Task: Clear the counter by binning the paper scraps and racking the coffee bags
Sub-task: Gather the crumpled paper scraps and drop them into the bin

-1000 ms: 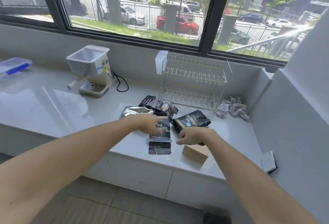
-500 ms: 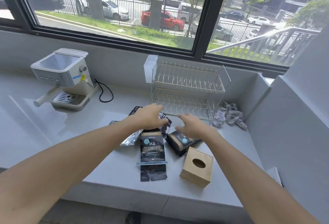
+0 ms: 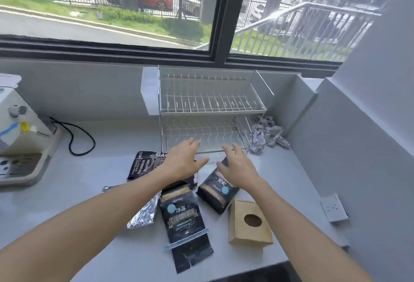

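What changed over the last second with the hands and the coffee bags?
Both hands moved forward, off the bags toward the wire rack. The left hand and right hand are now open, fingers spread, holding nothing, near the lower tier. The camera also came closer. The coffee bags, crumpled paper scraps and cardboard box lie where they were.

The black foil coffee bag with a blue clip (image 3: 183, 216), lying flat on the pale worktop (image 3: 107, 169), carries gold lettering, upside down to the camera, that seems to read "Treasure" over "BLUE MOUNTAIN"; its large boxed characters are not legible. The black crumpled bag at the back left (image 3: 143, 164) shows white letters "GAG" at its top edge, its small side print being too blurred to read.
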